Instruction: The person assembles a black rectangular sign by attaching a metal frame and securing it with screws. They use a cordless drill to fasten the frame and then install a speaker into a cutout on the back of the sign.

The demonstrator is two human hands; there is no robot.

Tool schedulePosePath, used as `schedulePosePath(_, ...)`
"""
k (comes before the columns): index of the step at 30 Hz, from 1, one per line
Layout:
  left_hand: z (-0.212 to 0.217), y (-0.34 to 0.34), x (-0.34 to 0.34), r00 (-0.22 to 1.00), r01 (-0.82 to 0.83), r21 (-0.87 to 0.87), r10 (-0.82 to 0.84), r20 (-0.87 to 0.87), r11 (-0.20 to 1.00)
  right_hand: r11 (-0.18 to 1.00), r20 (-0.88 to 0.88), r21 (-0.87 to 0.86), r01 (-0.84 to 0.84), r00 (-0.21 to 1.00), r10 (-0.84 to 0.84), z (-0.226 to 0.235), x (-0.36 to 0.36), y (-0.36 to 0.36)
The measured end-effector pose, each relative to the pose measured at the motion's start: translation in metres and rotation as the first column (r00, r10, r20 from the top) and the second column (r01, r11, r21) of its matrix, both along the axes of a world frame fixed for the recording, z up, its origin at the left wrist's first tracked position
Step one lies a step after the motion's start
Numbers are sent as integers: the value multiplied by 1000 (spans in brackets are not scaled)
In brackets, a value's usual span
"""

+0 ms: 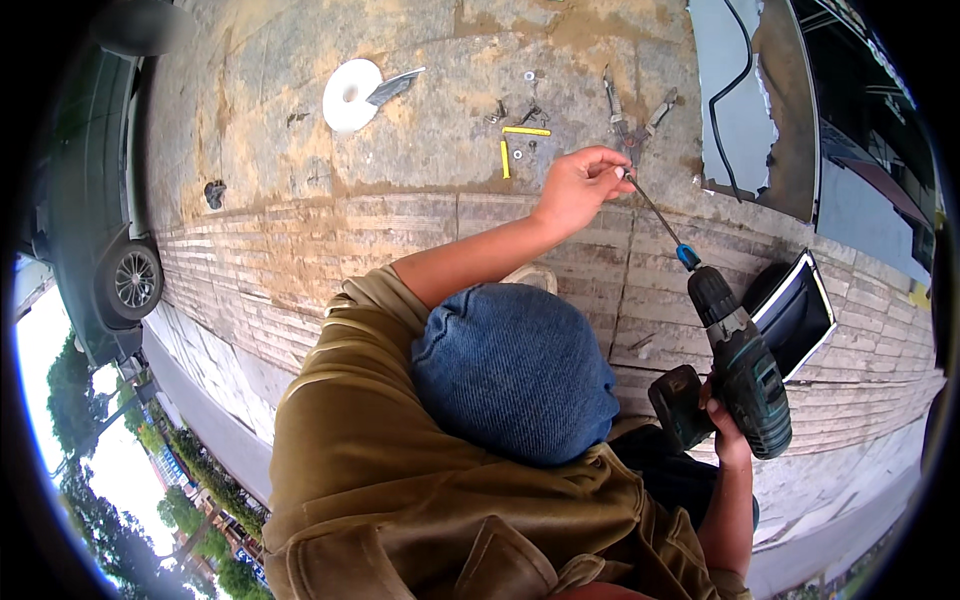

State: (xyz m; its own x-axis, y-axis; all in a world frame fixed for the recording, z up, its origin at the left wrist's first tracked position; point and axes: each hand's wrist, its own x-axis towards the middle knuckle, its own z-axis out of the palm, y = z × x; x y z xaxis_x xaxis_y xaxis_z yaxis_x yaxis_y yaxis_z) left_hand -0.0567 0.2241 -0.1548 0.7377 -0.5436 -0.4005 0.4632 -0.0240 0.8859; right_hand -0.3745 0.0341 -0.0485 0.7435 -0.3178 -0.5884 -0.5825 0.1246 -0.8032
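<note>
Left fingers (pixel 600 158) pinch a slim bit (pixel 656 210) at its tip; right fingers (pixel 713 406) wrap a dark-teal drill (pixel 752 385).

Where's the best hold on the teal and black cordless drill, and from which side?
Take the teal and black cordless drill by its handle, mostly hidden under the right hand, coming from the near, rear side. That looks best: the handle bridges the bulky body and dark battery block, while the long slim bit points forward-left, toward the left hand.

Place: outdoor roadside pavement
Ground: ridged, stained paving (pixel 250 240)
Left margin: parked car (pixel 90 180), grey road (pixel 208 415), green trees (pixel 75 400)
Tools present: cordless drill (pixel 740 360)
</note>
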Motion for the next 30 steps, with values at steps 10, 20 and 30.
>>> schedulePosePath(10, 5, -5, -20, 988, 37, -33, -42, -149, 999, 981, -31, -151, -123, 992, 119, -7, -12, -1)
schedulePosePath(20, 31, -45, -60, 912, 409, -19, -409, 21, 912, 966, -67, 229, 124, 992, -111, 9, -46, -27)
schedulePosePath(30, 36, -74, -96, 774, 619, 57, -621, 125, 783, 922, 21, 300, 245, 964, -264, -20, -104, -63)
